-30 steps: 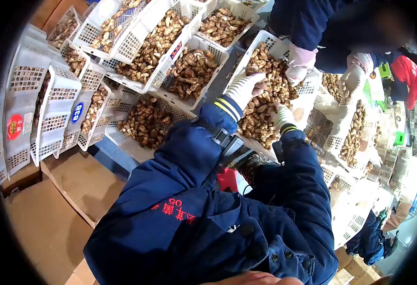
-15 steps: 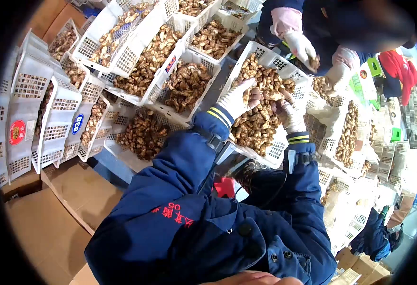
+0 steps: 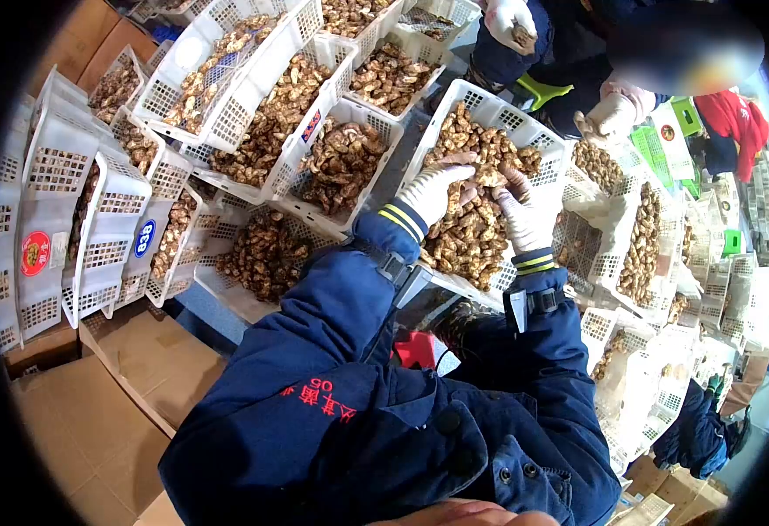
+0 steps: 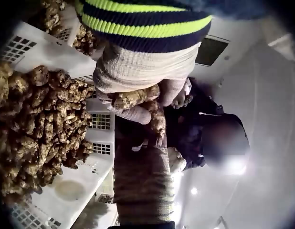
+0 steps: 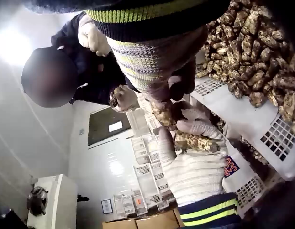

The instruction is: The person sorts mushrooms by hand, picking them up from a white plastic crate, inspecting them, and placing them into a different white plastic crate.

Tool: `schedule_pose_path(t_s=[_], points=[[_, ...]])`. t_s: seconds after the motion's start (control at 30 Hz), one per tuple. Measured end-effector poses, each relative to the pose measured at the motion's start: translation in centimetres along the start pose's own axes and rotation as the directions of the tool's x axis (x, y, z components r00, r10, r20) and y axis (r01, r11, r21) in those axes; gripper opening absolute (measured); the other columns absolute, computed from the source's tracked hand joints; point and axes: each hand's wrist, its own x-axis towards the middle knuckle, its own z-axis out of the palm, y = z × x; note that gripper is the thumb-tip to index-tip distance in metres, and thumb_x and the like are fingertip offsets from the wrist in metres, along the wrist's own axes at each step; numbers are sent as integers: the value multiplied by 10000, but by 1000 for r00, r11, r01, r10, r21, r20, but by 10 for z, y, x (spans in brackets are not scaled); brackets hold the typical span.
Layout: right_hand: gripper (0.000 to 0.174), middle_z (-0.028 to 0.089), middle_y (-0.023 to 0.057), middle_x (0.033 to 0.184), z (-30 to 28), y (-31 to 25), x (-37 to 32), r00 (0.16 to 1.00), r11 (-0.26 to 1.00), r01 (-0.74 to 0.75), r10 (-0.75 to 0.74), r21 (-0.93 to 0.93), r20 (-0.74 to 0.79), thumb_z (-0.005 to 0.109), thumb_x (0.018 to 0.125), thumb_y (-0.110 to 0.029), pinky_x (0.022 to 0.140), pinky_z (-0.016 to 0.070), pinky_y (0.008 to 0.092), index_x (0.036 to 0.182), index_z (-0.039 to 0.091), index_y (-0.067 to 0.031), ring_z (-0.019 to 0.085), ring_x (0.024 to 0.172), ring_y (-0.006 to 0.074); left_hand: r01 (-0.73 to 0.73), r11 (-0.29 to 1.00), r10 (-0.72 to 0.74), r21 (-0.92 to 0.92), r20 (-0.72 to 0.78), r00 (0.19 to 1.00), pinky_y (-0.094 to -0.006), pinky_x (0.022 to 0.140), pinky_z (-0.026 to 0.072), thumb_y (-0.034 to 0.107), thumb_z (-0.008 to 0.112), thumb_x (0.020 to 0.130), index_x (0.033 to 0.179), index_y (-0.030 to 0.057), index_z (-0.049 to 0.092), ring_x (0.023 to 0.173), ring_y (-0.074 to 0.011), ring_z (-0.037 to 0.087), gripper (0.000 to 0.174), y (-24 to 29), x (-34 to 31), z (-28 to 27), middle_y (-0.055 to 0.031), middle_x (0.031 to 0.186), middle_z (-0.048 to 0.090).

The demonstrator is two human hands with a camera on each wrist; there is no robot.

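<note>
Above a white plastic crate (image 3: pixel 493 107) heaped with brown-and-cream mushrooms (image 3: pixel 465 237), my two gloved hands are close together. My left hand (image 3: pixel 433 191) grips a stubby mushroom (image 4: pixel 133 98) between thumb and fingers, as the left wrist view shows. From the other side, my right hand (image 3: pixel 527 219) pinches a second mushroom (image 5: pixel 163 114) by its end. This second mushroom meets the fingertips of the left hand. Both gloves are whitish knit, and the fingertips of the right one look dark with dirt.
More mushroom crates stand at the left, including one (image 3: pixel 342 162) beside the work crate. Stacked crates with an 838 label (image 3: pixel 143 238) rise further left, above cardboard boxes (image 3: pixel 95 421). Opposite, another person's gloved hand (image 3: pixel 509 24) holds a mushroom; their other hand (image 3: pixel 617 112) is near the right-hand crates.
My hands have come up from the heap and now hold mushrooms close together over the crate. The other person's hand has left the crate and moved up and back with a mushroom.
</note>
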Motion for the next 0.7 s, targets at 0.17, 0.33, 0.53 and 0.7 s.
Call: schedule_pose_path(t_s=[0.17, 0.33, 0.53, 0.7], points=[[420, 586, 21, 1098, 1, 3, -2, 995, 988, 99, -98, -119, 13, 630, 890, -86, 821, 468, 216, 1280, 500, -3, 542, 904, 78, 47, 998, -45, 34, -57, 997, -250, 789, 528, 49, 581, 892, 1122, 91, 625, 941, -130, 610, 238, 4, -1, 4, -21, 1076, 623], [403, 588, 49, 1143, 12, -12, -5, 1000, 1000, 16, -16, 7, 18, 606, 913, -120, 828, 484, 238, 1283, 502, 0, 557, 952, 102, -103, 975, 113, 197, -42, 993, -251, 809, 520, 6, 591, 873, 1181, 58, 596, 965, -134, 604, 313, 0, 3, 5, -44, 1110, 613], [402, 618, 67, 1108, 4, -7, -1, 997, 997, -75, 74, -22, -34, 622, 912, -172, 862, 489, 257, 1263, 531, 2, 574, 981, 121, -228, 897, 231, 378, 40, 972, -255, 838, 518, -22, 585, 856, 1229, 50, 559, 1007, -138, 580, 380, -2, 4, 7, -49, 1129, 596], [517, 540, 134, 1274, 10, -10, 0, 994, 995, 98, -99, -21, -37, 640, 881, -61, 947, 448, 271, 1346, 427, 11, 534, 1123, 164, -97, 993, 98, 63, -12, 995, -269, 835, 519, 22, 560, 884, 1185, 55, 575, 1009, -140, 572, 303, -3, 3, 0, -45, 1142, 585]])
